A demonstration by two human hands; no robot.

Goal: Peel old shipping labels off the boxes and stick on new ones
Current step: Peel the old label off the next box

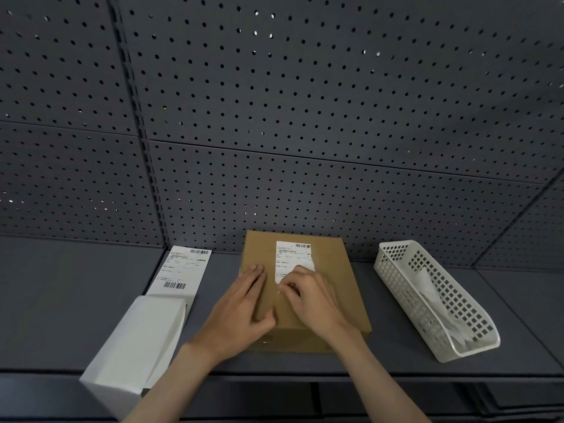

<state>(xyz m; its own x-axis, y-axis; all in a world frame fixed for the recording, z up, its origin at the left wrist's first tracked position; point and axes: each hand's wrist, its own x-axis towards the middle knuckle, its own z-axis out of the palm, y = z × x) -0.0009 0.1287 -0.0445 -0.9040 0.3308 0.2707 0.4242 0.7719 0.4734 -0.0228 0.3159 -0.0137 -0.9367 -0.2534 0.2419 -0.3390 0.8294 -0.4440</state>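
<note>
A brown cardboard box [329, 270] lies flat on the grey shelf, with a white shipping label [291, 257] stuck on its top. My left hand [241, 309] rests flat on the box's left side, fingers straight, thumb against the top. My right hand [311, 300] sits at the label's near edge with fingers curled, pinching at the label's lower corner. The lower part of the label is hidden under my right fingers. A white strip of labels [183, 271] with barcodes lies to the left of the box.
A white box [134, 346] stands at the front left, over the near end of the label strip. A white perforated plastic basket [433, 297] holding crumpled white paper stands to the right. A dark pegboard wall [305, 117] rises behind the shelf [76, 285].
</note>
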